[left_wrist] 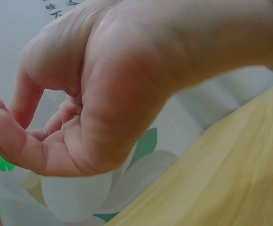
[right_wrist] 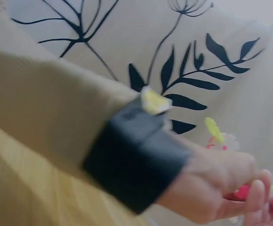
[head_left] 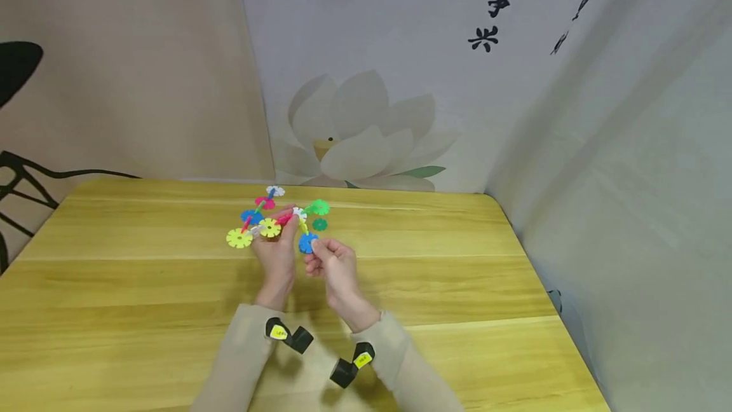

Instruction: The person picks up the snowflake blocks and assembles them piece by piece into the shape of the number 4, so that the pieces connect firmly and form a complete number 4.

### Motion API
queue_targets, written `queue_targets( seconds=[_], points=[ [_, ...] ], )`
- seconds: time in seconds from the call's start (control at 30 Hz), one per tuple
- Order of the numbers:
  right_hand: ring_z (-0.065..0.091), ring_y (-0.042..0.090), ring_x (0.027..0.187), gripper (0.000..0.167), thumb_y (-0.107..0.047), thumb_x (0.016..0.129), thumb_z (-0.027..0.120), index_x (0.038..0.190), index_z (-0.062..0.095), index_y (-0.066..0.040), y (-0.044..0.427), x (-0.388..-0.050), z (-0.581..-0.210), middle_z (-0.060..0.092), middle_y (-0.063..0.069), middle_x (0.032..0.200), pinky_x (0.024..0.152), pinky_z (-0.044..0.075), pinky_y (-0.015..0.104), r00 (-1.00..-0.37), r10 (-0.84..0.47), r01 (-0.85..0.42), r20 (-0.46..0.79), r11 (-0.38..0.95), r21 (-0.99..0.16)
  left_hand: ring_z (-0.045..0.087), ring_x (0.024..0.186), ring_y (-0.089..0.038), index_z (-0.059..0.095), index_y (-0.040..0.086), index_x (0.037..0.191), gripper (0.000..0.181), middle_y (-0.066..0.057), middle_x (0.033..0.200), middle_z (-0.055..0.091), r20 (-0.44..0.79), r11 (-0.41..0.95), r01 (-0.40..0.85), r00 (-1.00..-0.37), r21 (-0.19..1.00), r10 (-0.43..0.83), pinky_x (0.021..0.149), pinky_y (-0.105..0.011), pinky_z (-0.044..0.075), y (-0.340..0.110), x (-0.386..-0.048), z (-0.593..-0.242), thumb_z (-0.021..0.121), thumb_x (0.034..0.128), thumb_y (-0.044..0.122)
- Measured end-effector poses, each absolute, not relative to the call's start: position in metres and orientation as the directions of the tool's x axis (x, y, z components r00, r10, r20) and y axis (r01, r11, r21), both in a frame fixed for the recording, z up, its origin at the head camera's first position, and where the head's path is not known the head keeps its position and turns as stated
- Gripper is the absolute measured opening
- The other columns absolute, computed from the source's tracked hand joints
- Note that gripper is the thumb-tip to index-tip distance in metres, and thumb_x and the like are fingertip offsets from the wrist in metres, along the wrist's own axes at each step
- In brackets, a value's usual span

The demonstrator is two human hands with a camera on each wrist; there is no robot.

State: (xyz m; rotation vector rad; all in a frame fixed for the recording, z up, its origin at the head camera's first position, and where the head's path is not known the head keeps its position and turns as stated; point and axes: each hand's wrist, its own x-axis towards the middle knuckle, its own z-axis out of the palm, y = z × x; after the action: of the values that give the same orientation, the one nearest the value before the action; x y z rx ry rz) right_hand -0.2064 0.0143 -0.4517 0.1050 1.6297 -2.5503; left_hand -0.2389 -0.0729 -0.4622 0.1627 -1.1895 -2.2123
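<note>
My left hand [head_left: 277, 259] grips a linked chain of flower-shaped plastic discs above the table, around its pink disc [head_left: 284, 217] and white disc [head_left: 299, 213]. A blue disc [head_left: 309, 243] at the chain's near right end is pinched between thumb and fingers of my right hand [head_left: 341, 272]. Out to the left hang a yellow disc [head_left: 239, 238], another blue disc [head_left: 250, 217] and a second yellow disc [head_left: 271, 227]. A bright green disc [head_left: 320, 207] sticks out on the right. In the left wrist view the curled left hand [left_wrist: 94, 108] hides most of the chain.
A darker green disc [head_left: 319, 224] appears just below the bright green one; whether it is joined to the chain I cannot tell. The wooden table [head_left: 457, 285] extends around both arms. Behind it hangs a curtain [head_left: 366, 30] with a printed lotus.
</note>
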Motion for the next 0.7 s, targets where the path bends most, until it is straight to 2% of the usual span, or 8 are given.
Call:
queue_targets(
  seconds=[0.13,0.27,0.47,0.7],
  points=[
    [0.053,0.004,0.047,0.021,-0.001,0.091,0.055,0.072,0.058,-0.009,0.018,-0.211,-0.449,0.06,-0.001,0.058,0.046,0.048,0.014,-0.974,-0.151,0.215,-0.166,-0.412,-0.885,0.065,0.092,-0.017,0.065,-0.013,0.094,0.013,-0.012,0.096,0.07,0.197,-0.405,0.477,-0.801,0.78,-0.565,0.082,-0.021,0.052,-0.075,-0.24,-0.462,0.066,0.0818,-0.008],
    [0.054,0.004,0.049,0.02,0.002,0.09,0.054,0.073,0.058,-0.008,0.02,-0.211,-0.445,0.06,0.0,0.059,0.047,0.048,0.013,-0.955,-0.209,0.284,-0.213,-0.422,-0.861,0.066,0.09,-0.014,0.063,-0.017,0.1,0.021,-0.014,0.096,0.07,0.241,-0.386,0.493,-0.805,0.779,-0.542,0.079,-0.019,0.053,-0.076,-0.241,-0.463,0.067,0.0819,-0.007],
    [0.053,0.003,0.047,0.023,0.004,0.09,0.051,0.071,0.056,-0.009,0.018,-0.21,-0.441,0.059,-0.002,0.057,0.045,0.045,0.012,-0.946,-0.228,0.311,-0.23,-0.449,-0.837,0.067,0.087,-0.013,0.056,-0.024,0.102,0.027,-0.006,0.09,0.071,0.286,-0.386,0.511,-0.813,0.768,-0.507,0.075,-0.017,0.054,-0.078,-0.242,-0.471,0.065,0.0831,-0.007],
    [0.052,0.001,0.045,0.025,0.006,0.089,0.049,0.069,0.056,-0.008,0.018,-0.208,-0.443,0.057,-0.002,0.054,0.043,0.043,0.011,-0.935,-0.22,0.35,-0.279,-0.442,-0.826,0.066,0.093,-0.017,0.06,-0.02,0.1,0.019,-0.008,0.093,0.071,0.34,-0.375,0.549,-0.8,0.747,-0.495,0.083,-0.021,0.053,-0.078,-0.239,-0.476,0.061,0.0842,-0.01]
  ],
)
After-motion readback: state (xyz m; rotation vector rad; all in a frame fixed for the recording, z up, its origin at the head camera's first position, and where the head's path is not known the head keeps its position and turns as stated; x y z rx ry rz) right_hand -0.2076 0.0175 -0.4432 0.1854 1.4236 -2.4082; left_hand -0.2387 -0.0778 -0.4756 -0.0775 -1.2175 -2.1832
